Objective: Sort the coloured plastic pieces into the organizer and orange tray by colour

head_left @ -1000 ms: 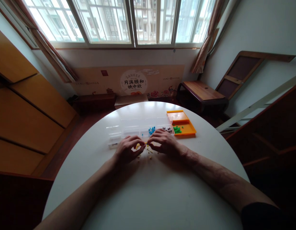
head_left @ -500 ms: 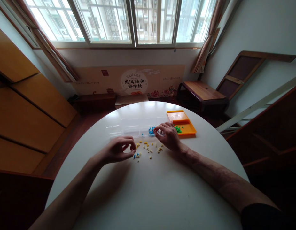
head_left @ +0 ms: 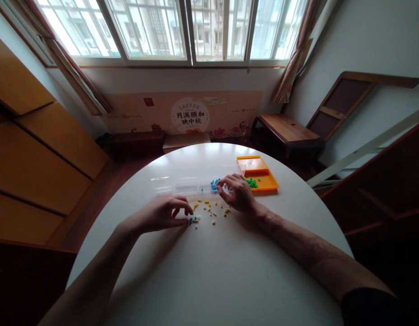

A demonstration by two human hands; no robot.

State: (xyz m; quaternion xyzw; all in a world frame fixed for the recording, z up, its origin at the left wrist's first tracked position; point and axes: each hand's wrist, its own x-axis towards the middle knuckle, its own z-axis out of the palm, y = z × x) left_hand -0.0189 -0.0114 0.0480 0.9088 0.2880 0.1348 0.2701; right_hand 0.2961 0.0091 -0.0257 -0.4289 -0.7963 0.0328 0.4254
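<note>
My left hand (head_left: 164, 213) hovers low over the white table, thumb and fingers apart. Its fingertips are just beside a few small blue pieces (head_left: 191, 221) that look like toy bricks. Scattered between my hands lie several small yellow and pale pieces (head_left: 207, 203). My right hand (head_left: 237, 193) is curled above the clear plastic box (head_left: 186, 187), its thumb and index tips close together. Whether a piece is between them is too small to see. Blue bricks (head_left: 214, 183) lie in the box by these fingertips; darker pieces there are partly hidden by the hand.
An orange tray (head_left: 269, 182) with small green bricks (head_left: 252, 183) stands behind my right hand. The clear lid lies behind the box. The round white table (head_left: 209, 276) curves away towards a wooden side table (head_left: 289, 127) and a window.
My left thumb and fingers have spread from a near pinch, and that hand has shifted slightly left and down. My right hand stays over the box, nearly still.
</note>
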